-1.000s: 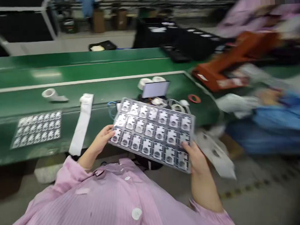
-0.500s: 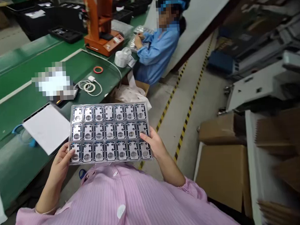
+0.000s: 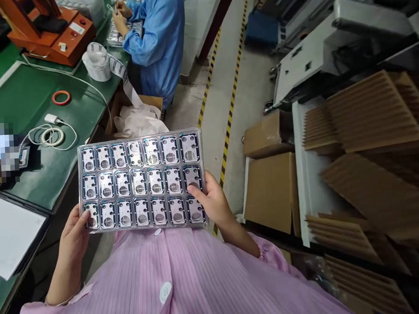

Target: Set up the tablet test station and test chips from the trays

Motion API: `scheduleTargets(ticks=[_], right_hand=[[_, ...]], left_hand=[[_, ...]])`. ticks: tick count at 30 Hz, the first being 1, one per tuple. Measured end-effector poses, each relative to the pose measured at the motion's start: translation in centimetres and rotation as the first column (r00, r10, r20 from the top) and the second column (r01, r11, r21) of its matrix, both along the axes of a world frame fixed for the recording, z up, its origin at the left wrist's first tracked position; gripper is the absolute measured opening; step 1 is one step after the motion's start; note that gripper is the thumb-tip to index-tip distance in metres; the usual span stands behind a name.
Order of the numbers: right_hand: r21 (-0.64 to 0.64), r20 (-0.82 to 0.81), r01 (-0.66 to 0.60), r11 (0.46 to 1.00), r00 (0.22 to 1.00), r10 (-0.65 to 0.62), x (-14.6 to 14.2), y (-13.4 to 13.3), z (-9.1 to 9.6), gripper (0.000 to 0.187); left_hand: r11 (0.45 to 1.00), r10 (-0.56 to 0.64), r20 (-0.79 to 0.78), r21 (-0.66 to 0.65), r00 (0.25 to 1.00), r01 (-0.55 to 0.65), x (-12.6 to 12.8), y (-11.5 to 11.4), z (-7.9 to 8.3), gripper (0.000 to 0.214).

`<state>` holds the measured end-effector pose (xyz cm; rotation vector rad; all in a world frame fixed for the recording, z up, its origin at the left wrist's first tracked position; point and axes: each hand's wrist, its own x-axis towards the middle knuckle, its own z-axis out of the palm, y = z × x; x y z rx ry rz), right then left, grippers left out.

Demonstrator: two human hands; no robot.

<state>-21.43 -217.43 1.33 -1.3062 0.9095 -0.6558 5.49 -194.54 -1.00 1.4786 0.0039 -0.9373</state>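
Note:
A clear plastic tray (image 3: 143, 228) is held in front of my body, slightly tilted. Three rows of flat, silvery rectangular parts (image 3: 139, 183) with dark edges and round cutouts sit in its pockets. My left hand (image 3: 74, 230) grips the tray's lower left corner, thumb on top and the other fingers partly hidden beneath. On the opposite side, my right hand (image 3: 213, 198) is closed on the right edge, its thumb resting over a part in the end column.
On the green workbench (image 3: 40, 178) at left are an orange press (image 3: 62, 41), a label roll (image 3: 97, 62), an orange tape ring (image 3: 61, 97) and a white cable (image 3: 50, 136). A co-worker in blue (image 3: 159, 43) works beyond. Cardboard boxes (image 3: 270, 191) and corrugated pieces (image 3: 370, 113) stand at right.
My view has swung to the right, so the bench and co-worker now sit further left and more shelving shows. Both hands keep hold of the tray, which has tilted a little.

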Motion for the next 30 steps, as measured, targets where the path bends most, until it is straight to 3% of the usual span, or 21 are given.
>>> scheduleTargets(ticks=[7,18,22,30], right_hand=[[0.003,-0.018,0.045,0.999,0.999,-0.045,1.6,-5.1,-1.4,0.033],[0.038,0.007,0.099,0.994,0.995,-0.099,9.3,-16.2,-1.3,0.036],[0.187,0.036,0.085,0.979,0.995,-0.093,11.5,-19.9,-1.5,0.041],[0.466,0.047,0.046,0.884,0.996,-0.077,16.0,-28.2,-2.1,0.044]], left_hand=[[1.0,0.001,0.006,0.009,1.0,-0.001,2.0,-5.6,-0.8,0.04],[0.995,0.052,-0.035,-0.079,0.998,-0.055,9.8,-18.4,-0.9,0.044],[0.993,0.065,-0.047,-0.1,0.997,-0.069,11.2,-21.3,-0.7,0.048],[0.983,0.118,0.032,-0.142,0.992,-0.113,11.8,-26.2,-0.5,0.056]])
